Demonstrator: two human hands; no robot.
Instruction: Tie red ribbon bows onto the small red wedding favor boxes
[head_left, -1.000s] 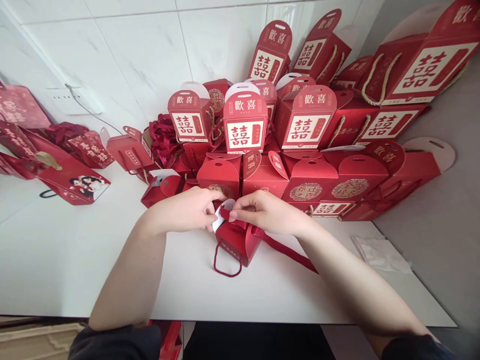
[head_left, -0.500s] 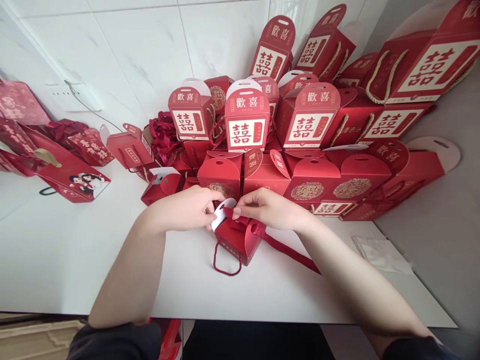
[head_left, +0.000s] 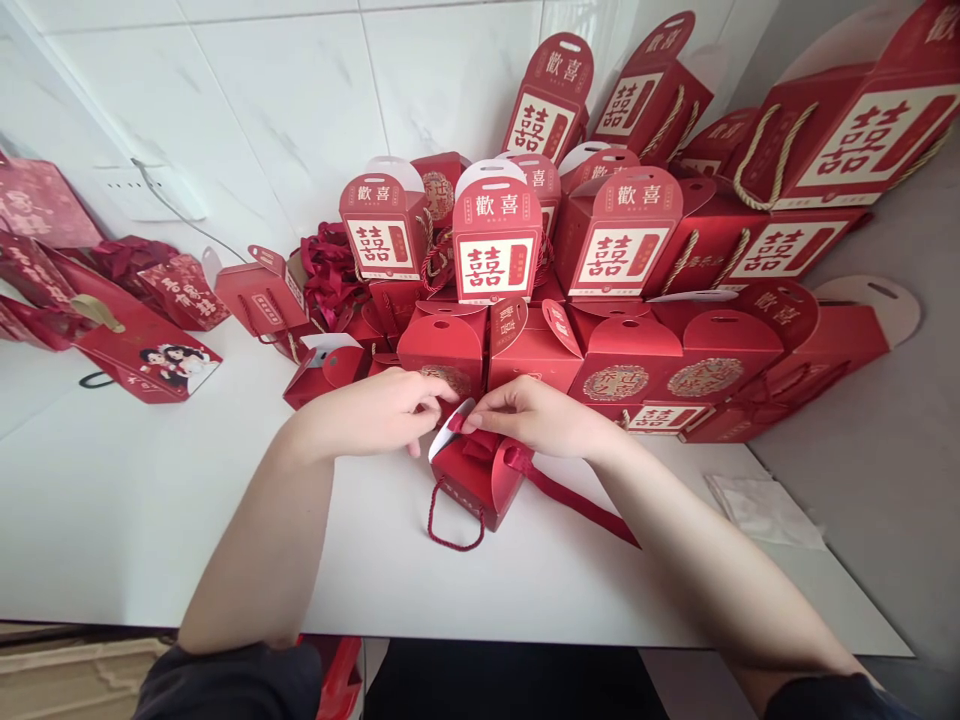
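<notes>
A small red gift box [head_left: 474, 490] lies on the white table [head_left: 150, 520] between my hands, with a dark red cord handle [head_left: 450, 525] hanging towards me. A long red ribbon [head_left: 577, 510] runs from it to the right, gathered into a loose knot [head_left: 481, 445] on top. My right hand [head_left: 536, 417] pinches at the ribbon beside the box's white curved tab [head_left: 450, 432]. My left hand [head_left: 379, 412] curls just left of that tab, its fingertips partly hiding a ribbon end, so any grip is unclear.
Many red boxes printed with double-happiness characters and gold rope handles [head_left: 619, 235] are stacked behind my hands. Red bags [head_left: 142, 345] and crumpled red ribbon [head_left: 326, 275] lie to the left. A white sheet [head_left: 761, 510] lies at the table's right edge, against tiled walls.
The ribbon on the box is now gathered into a fuller knot. My left hand has drawn slightly up and away from the white tab, which leans further over.
</notes>
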